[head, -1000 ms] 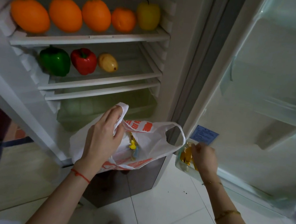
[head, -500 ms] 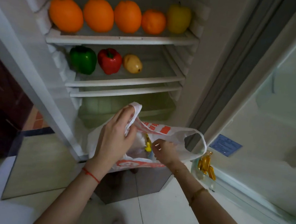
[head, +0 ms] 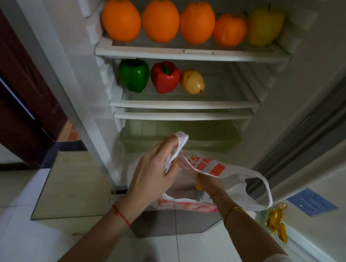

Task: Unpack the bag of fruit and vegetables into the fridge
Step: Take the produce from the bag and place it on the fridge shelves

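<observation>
A white plastic bag (head: 238,181) with orange print hangs in front of the open fridge's lower part. My left hand (head: 153,172) grips one bag handle and holds the mouth apart. My right hand (head: 207,182) is down inside the bag, mostly hidden by its rim, beside a small yellow item (head: 198,183); whether it grips that, I cannot tell. On the top shelf (head: 195,55) sit several oranges (head: 160,20) and a yellow apple (head: 264,26). The shelf below holds a green pepper (head: 133,74), a red pepper (head: 164,77) and a potato (head: 192,81).
The fridge door (head: 330,151) stands open on the right; a pack of yellow pieces (head: 277,220) lies in its lowest door rack. A green crisper drawer (head: 180,135) sits under the shelves. A dark wooden door (head: 9,78) is at the left, white floor tiles below.
My right hand left the yellow pack in the door rack, moved left and went down into the bag. The view has shifted so the fridge shelves sit further right.
</observation>
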`<act>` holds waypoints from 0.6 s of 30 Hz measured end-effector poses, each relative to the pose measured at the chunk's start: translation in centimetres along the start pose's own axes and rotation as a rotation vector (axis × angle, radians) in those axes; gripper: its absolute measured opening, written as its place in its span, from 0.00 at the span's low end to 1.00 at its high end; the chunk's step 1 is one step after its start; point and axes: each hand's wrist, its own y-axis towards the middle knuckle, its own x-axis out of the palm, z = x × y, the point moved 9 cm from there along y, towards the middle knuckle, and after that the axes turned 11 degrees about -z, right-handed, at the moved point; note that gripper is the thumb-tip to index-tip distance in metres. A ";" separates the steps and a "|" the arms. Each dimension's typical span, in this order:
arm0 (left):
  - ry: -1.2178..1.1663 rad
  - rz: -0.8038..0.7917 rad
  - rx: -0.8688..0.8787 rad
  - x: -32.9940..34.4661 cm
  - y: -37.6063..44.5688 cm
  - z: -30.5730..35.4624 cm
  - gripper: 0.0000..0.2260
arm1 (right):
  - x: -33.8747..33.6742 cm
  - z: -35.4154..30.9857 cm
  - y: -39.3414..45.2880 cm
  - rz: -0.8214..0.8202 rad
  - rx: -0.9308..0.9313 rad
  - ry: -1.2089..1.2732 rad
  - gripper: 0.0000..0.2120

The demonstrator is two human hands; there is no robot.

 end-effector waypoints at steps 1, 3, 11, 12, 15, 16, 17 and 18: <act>-0.009 -0.001 0.000 0.0 0.2 -0.2 0.21 | 0.1 -0.2 0.5 0.002 0.007 -0.037 0.15; -0.029 -0.001 -0.007 -0.1 0.5 -0.5 0.22 | 0.0 -0.4 1.5 0.033 0.026 -0.223 0.15; -0.085 -0.024 0.020 0.7 1.1 0.0 0.22 | -0.4 -1.6 1.9 0.010 -0.090 -0.371 0.18; -0.089 -0.025 0.014 0.9 1.2 -0.1 0.22 | -0.3 -1.6 1.7 -0.052 -0.109 -0.317 0.18; -0.096 -0.014 0.015 1.3 1.2 0.2 0.21 | 2.1 -0.8 0.8 -0.420 -0.137 -0.195 0.10; -0.099 -0.015 0.015 1.5 1.2 0.3 0.21 | 2.1 -0.5 0.5 -0.459 -0.133 -0.193 0.09; -0.098 -0.018 0.012 1.7 1.3 0.3 0.21 | 2.2 -0.2 0.3 -0.486 -0.133 -0.226 0.10; -0.093 -0.020 0.007 1.9 1.2 0.3 0.21 | 2.5 -0.2 -0.3 -0.507 -0.110 -0.349 0.13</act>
